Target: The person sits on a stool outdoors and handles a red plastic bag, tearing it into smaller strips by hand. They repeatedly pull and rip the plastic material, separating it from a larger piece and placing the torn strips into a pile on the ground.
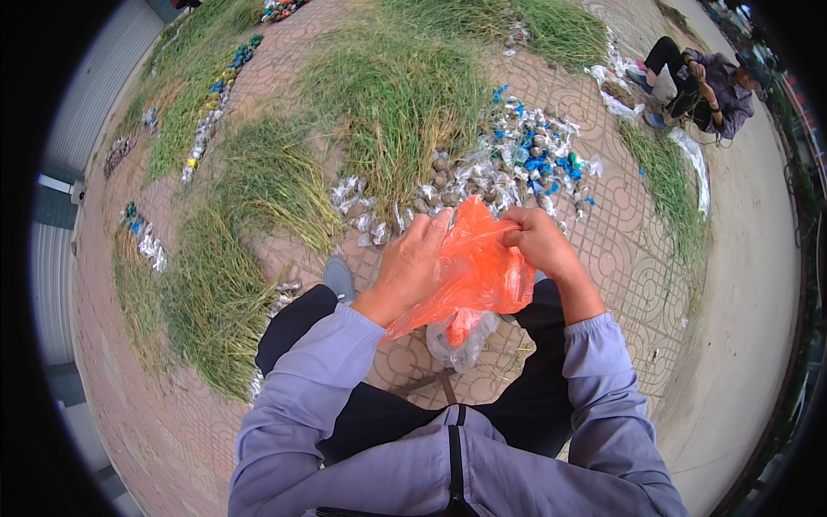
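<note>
A thin orange plastic bag [481,265] is spread between my two hands above my knees. My left hand [413,258] grips its left side, with the index finger raised along the edge. The bag's upper right edge is pinched between thumb and fingers of my right hand [539,239]. Below it, between my legs, a clear plastic bag [462,342] holds more orange plastic. Just beyond my hands lie root balls wrapped in white, clear and blue plastic [536,152], with a large bundle of long green grass-like plants [400,97] beside them.
More plant bundles [278,174] lie to the left, some with wrapped root balls in rows [207,123]. At the upper right a seated person [704,87] is beside a white plastic sheet [617,94] and another bundle [672,187]. Patterned paving [620,258] borders a concrete road [743,258].
</note>
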### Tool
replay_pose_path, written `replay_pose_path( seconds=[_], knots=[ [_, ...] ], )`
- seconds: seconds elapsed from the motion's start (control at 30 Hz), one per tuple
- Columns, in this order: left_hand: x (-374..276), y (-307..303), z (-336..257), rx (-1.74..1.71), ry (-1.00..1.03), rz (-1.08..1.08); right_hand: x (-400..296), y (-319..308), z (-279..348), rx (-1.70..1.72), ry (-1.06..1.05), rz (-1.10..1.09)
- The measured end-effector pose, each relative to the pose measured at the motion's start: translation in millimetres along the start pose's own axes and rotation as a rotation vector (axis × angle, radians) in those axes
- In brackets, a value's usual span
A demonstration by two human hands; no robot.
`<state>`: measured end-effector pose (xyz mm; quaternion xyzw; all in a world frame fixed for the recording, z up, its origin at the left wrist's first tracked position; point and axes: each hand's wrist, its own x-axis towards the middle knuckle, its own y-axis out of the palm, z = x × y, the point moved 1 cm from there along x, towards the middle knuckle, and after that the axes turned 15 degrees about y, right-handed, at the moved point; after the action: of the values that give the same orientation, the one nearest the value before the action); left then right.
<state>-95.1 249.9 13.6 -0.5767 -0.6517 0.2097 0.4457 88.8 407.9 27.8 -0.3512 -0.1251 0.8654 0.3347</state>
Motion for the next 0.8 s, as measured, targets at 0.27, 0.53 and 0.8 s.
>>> replay_pose_path(
  seconds=[0.27, 0.53, 0.8],
  knots=[
    [2, 2, 26, -0.373, -0.021, -0.159, -5, 2, -1, -0.343, -0.126, -0.189],
    [6, 2, 21, -0.693, -0.18, 0.035, -25, 28, 28, -0.481, -0.651, -0.401],
    [3, 8, 23, -0.716, -0.193, 0.113, -18, 37, 16, -0.251, -0.509, -0.111]
  ],
)
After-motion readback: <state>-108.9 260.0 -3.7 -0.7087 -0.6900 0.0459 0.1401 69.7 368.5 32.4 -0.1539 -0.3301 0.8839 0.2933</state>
